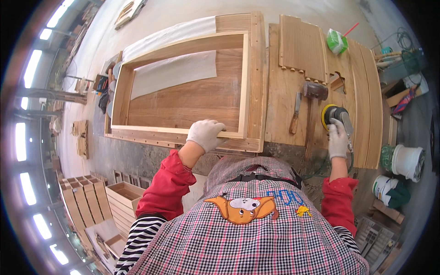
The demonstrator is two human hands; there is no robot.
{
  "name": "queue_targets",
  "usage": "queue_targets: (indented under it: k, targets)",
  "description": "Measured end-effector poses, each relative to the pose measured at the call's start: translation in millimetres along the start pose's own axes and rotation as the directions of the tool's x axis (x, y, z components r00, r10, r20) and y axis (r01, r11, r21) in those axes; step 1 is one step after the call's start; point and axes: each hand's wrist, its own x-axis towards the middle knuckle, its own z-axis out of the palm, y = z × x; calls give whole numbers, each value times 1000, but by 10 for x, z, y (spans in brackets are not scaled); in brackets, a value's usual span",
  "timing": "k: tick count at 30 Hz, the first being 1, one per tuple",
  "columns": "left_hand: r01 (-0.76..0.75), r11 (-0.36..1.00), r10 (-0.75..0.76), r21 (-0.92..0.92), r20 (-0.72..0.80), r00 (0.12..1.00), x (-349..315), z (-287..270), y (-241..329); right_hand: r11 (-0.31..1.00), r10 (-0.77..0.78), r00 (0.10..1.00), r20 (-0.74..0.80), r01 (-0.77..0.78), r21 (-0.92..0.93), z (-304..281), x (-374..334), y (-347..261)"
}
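A rectangular wooden frame (245,82) stands on the workbench to my left. My gloved left hand (205,135) is closed over its near rail, close to the right corner; the fingertips curl to the far side and are partly hidden. Inside the frame, a white sheet (178,75) covers part of a brown wooden surface (229,62). To the right, my gloved right hand (338,140) is wrapped around a round power sander (340,114) with a yellow rim. The sander rests on the wooden bench top (280,117), and its hose trails toward me.
Left of the sander lie a mallet (315,91) and a wooden-handled chisel (295,114). Farther back are notched wooden panels (302,48) and a green-and-white packet (337,42). Long boards (364,101) line the right edge. White buckets (408,162) stand on the floor at right.
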Motion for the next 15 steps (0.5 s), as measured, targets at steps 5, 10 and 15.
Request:
queue_targets:
  k: [5,10,15]
  targets:
    - [1,1000,-1,20,-33,999,-2,58,-30,837,-455,891,-13,423,-348,327,292,346]
    - [15,1000,-15,-5,-20,1000,-49,-7,7,839,-444,881,-165,344,-422,56,471,33]
    - [-17,1000,16,-15,-25,1000,-12,25,-19,836,-383,923,-38,329,-439,213,400,287]
